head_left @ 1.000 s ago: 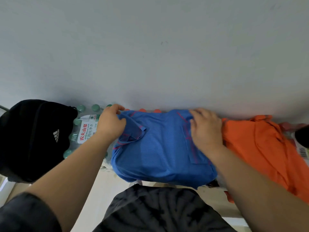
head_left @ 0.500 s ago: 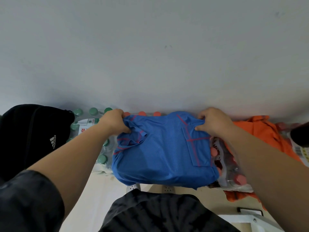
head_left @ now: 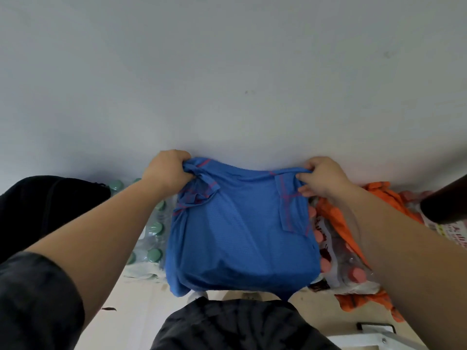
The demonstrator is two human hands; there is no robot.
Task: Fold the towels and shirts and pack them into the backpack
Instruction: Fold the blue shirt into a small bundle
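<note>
A blue shirt point(head_left: 240, 238) with red stripes hangs lifted in front of me, its lower edge drooping toward my lap. My left hand point(head_left: 166, 170) grips its top left corner by the bunched collar. My right hand point(head_left: 322, 176) pinches the top right corner. A black backpack point(head_left: 48, 210) sits at the far left. An orange shirt point(head_left: 353, 218) lies crumpled to the right, partly hidden by my right forearm.
Shrink-wrapped packs of bottles lie under the clothes: green caps point(head_left: 154, 248) on the left, pink caps point(head_left: 346, 263) on the right. A pale wall point(head_left: 227, 72) rises close behind. A dark object point(head_left: 444, 205) intrudes at the right edge. Beige floor point(head_left: 136, 304) shows below.
Both hands took hold of the blue shirt's top corners and raised it off the bottle packs; it now hangs stretched between them, higher than before.
</note>
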